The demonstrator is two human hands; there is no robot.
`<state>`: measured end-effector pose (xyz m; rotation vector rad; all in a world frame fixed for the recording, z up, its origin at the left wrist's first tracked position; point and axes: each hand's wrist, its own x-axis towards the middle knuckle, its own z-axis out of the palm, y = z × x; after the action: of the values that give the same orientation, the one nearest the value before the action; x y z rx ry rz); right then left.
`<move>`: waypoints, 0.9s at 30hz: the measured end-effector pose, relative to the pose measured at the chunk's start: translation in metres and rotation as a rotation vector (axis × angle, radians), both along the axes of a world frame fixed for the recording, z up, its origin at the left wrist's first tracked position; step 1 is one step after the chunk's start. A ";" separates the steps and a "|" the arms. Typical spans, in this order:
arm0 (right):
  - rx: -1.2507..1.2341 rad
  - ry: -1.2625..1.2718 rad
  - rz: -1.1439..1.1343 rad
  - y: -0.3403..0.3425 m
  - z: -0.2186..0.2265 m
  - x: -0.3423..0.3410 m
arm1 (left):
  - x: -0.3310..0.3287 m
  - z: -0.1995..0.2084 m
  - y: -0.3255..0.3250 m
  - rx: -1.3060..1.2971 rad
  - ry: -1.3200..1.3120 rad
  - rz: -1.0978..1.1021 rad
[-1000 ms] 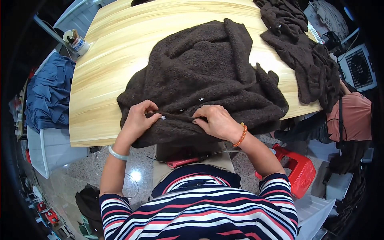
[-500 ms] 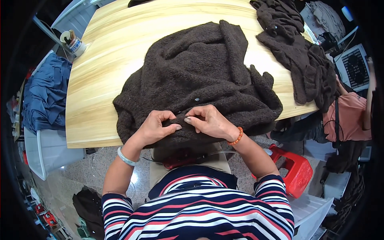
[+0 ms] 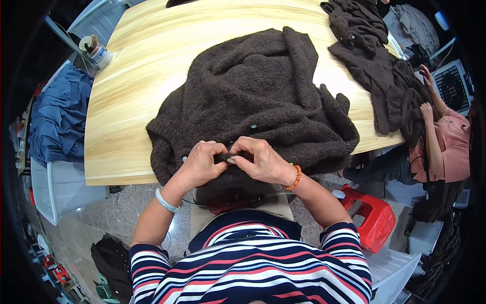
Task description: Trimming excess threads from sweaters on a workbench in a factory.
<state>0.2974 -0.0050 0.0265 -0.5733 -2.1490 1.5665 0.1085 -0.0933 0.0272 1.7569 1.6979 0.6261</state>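
A dark brown knitted garment (image 3: 248, 91) lies bunched on the wooden table, its near edge hanging over the table's front. Both of my hands are at that edge. My left hand (image 3: 204, 161) pinches the knit between thumb and fingers. Right beside it my right hand (image 3: 258, 159) pinches the same edge, and the fingertips of the two hands almost meet. Shiny buttons show on the garment: one button (image 3: 254, 126) lies beyond my right hand, and another button (image 3: 185, 159) sits by my left hand. Whatever is right between the fingertips is partly hidden.
The wooden table (image 3: 136, 96) spreads out ahead. More brown knitwear (image 3: 390, 86) lies at its right edge, where a co-worker in a pink top (image 3: 448, 147) handles it. A cup of tools (image 3: 98, 54) stands far left, above blue cloth (image 3: 63, 116) in a white bin. A red jug (image 3: 372, 218) stands at right.
My hands have come together, fingertips now nearly touching on the knit edge. A button by my left hand has come into sight. The co-worker's hands have moved onto the brown knitwear.
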 end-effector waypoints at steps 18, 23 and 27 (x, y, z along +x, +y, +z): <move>0.332 -0.027 -0.062 -0.010 -0.002 0.007 | 0.011 -0.015 0.035 0.200 0.074 0.123; 0.355 -0.042 -0.047 -0.011 -0.011 -0.001 | 0.012 -0.022 0.032 0.332 0.140 0.066; 0.381 -0.046 -0.042 -0.011 -0.005 -0.001 | 0.005 -0.011 0.031 0.119 -0.035 0.094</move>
<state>0.2966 -0.0164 0.0213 -0.5248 -2.3700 1.0890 0.1135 -0.0621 0.0167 1.7441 1.7595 0.8104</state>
